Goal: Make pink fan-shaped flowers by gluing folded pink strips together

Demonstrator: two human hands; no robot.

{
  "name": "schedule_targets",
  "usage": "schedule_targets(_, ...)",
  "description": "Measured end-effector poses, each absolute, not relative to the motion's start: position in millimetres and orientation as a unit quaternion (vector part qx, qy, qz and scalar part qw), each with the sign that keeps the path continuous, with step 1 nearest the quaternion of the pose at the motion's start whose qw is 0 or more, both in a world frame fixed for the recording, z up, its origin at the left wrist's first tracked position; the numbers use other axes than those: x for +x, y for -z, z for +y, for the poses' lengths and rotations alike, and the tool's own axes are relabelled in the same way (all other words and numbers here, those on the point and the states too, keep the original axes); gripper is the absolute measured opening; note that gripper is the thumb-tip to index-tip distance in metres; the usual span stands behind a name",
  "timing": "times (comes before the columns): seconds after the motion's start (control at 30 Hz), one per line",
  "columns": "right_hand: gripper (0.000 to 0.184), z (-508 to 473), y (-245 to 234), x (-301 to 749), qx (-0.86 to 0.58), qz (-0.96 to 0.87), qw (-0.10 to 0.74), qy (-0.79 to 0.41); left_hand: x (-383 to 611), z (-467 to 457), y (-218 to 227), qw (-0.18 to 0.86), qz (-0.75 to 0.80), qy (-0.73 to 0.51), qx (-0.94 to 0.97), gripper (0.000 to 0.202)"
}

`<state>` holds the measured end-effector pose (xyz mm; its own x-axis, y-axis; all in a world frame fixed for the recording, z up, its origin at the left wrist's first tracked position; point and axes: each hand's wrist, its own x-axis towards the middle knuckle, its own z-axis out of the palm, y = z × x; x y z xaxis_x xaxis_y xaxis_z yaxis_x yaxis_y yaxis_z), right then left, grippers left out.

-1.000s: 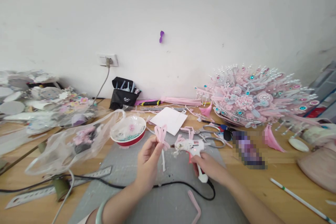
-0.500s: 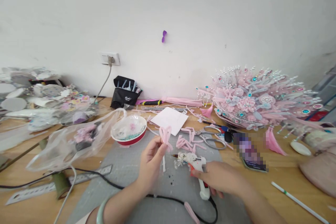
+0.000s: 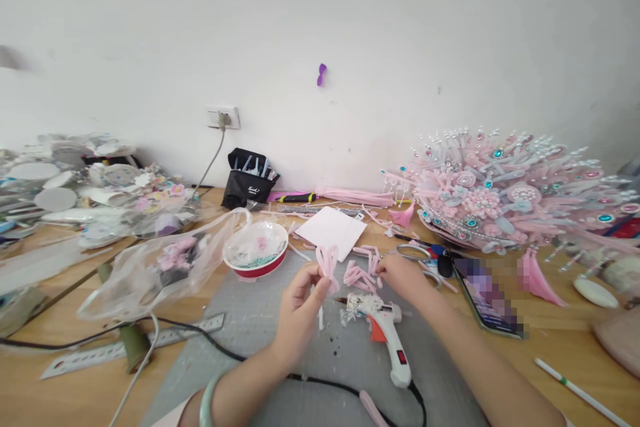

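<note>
Between thumb and fingers, my left hand point(image 3: 303, 307) pinches a pink pipe-cleaner loop point(image 3: 327, 265), its bent strands standing upright. My right hand point(image 3: 404, 275) reaches to several folded pink pipe-cleaner pieces point(image 3: 358, 276) on the mat. Its fingers are closed at the right end of these pieces, pinching one; the fingertips are partly hidden. A white hot glue gun point(image 3: 393, 340) with an orange trigger lies on the mat below both hands, its glue-crusted nozzle pointing left.
Scissors point(image 3: 413, 252) and a phone point(image 3: 487, 303) lie to the right. A large beaded pink headdress point(image 3: 505, 193) stands behind them. A red-rimmed bowl point(image 3: 257, 272) with beads, a white card point(image 3: 331, 230) and a plastic bag point(image 3: 200, 263) are at the back and left. A black cord point(image 3: 227, 352) crosses the mat point(image 3: 270, 390).
My right hand has let go of the glue gun, which now lies on the mat, and moved up to the pink pipe-cleaner pieces. My left hand still holds its loop. The view shifted slightly.
</note>
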<state>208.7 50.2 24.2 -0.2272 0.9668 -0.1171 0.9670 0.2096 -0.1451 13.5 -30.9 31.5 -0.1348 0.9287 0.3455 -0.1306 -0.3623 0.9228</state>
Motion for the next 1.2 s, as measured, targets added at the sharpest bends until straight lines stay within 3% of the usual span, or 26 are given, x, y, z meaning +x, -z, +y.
schedule_targets(0.2,0.021,49.3,-20.3,210.8,0.622,0.777,-0.027,0.095,14.1,-31.1,-30.9,0.42,0.382,-0.645,0.512,0.01)
schedule_targets(0.4,0.019,35.0,-41.4,206.8,0.606,0.776,-0.107,0.136,13.7,-32.4,-30.2,0.412,0.382,-0.639,0.525,0.011)
schedule_targets(0.43,0.017,29.6,-46.2,203.5,0.599,0.773,-0.137,0.156,13.5,-32.7,-29.5,0.407,0.381,-0.636,0.533,0.011)
schedule_targets(0.53,0.011,9.1,-57.2,189.7,0.534,0.693,-0.361,0.324,12.9,-33.8,-26.6,0.388,0.383,-0.623,0.562,0.012)
schedule_targets(0.67,0.014,-17.2,-57.3,171.9,0.456,0.651,-0.451,0.406,12.6,-36.3,-22.6,0.363,0.374,-0.611,0.596,0.011)
schedule_targets(0.8,0.017,-30.7,-45.8,163.4,0.438,0.643,-0.502,0.379,12.2,-39.1,-20.0,0.341,0.357,-0.617,0.613,0.008)
schedule_targets(1.2,0.009,-42.9,-42.2,160.6,0.384,0.747,-0.513,0.177,11.6,-41.8,-16.9,0.323,0.334,-0.604,0.648,0.011)
